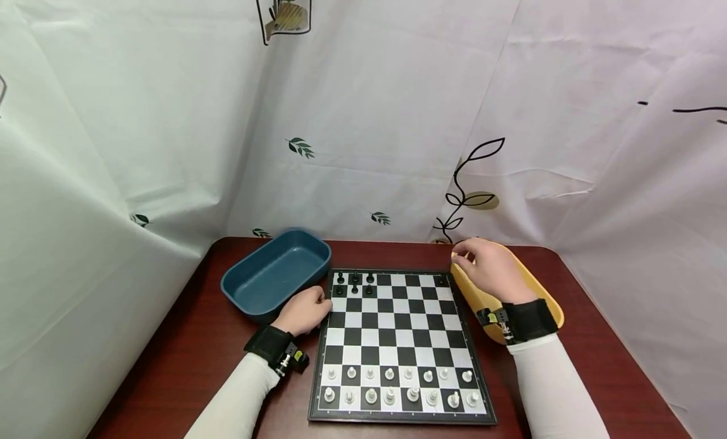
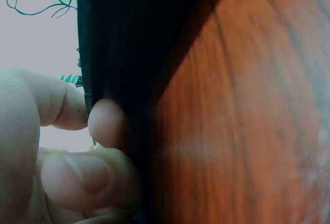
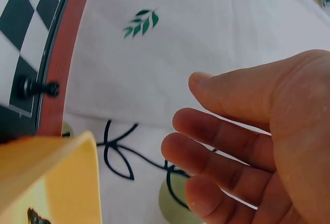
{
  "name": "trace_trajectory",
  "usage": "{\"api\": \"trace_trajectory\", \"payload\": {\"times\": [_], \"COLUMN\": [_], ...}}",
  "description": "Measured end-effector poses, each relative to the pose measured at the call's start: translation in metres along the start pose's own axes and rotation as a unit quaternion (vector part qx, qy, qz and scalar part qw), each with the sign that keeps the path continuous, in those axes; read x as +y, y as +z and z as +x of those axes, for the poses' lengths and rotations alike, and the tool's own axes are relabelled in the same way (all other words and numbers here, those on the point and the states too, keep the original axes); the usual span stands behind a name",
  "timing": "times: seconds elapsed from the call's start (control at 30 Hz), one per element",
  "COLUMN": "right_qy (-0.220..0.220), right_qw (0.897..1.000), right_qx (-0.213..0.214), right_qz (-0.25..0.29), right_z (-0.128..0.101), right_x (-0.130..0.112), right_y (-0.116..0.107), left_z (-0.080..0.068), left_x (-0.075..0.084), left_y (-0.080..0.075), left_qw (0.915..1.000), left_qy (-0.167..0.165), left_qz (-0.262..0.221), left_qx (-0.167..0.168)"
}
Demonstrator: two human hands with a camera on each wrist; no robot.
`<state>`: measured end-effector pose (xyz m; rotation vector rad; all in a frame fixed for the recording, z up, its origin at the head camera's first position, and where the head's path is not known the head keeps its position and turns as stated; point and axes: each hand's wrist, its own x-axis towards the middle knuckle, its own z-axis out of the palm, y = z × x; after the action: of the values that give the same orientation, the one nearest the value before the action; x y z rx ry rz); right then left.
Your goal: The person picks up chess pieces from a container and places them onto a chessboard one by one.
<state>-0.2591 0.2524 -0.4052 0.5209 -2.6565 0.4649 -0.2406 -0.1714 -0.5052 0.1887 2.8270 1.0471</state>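
Note:
A black-and-white chessboard (image 1: pixel 392 338) lies on the table. My left hand (image 1: pixel 303 311) is at the board's left edge, its thumb and fingers curled around the dark rim (image 2: pixel 87 44) in the left wrist view. Above the far end of a yellow tub (image 1: pixel 539 287), my right hand (image 1: pixel 493 269) hovers with relaxed, slightly bent fingers and nothing between them. One black chess piece (image 3: pixel 38 87) stands in the board's far right corner. Several black pieces (image 1: pixel 354 289) stand together at the far left corner. Two rows of white pieces (image 1: pixel 413 395) line the near side.
A blue tub (image 1: pixel 250 294) sits left of the board, close beside the left hand. Inside the yellow tub, part of a dark piece (image 3: pixel 37 217) shows in the right wrist view. Behind the red-brown table (image 1: pixel 602 351) hangs a white cloth (image 1: pixel 363 111) with leaf prints.

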Motion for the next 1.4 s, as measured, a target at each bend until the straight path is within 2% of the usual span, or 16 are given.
{"api": "trace_trajectory", "payload": {"times": [0.4, 0.6, 1.0, 1.4], "right_qy": [0.036, 0.063, 0.096, 0.080], "right_qw": [0.999, 0.998, 0.994, 0.994], "right_qx": [0.001, -0.014, -0.054, -0.081], "right_qz": [-0.004, -0.004, 0.000, -0.001], "right_z": [-0.007, -0.011, -0.013, -0.013], "right_x": [0.028, 0.047, 0.067, 0.082], "right_y": [-0.011, -0.011, 0.001, 0.022], "left_z": [0.000, 0.000, -0.003, -0.002], "left_x": [-0.001, 0.000, 0.002, 0.001], "left_y": [-0.001, -0.001, -0.002, -0.001], "left_qw": [1.0000, 1.0000, 1.0000, 1.0000], "left_qy": [-0.003, -0.004, 0.000, 0.003], "left_qz": [-0.005, -0.004, 0.000, -0.002], "left_qx": [0.001, -0.003, -0.002, 0.001]}}
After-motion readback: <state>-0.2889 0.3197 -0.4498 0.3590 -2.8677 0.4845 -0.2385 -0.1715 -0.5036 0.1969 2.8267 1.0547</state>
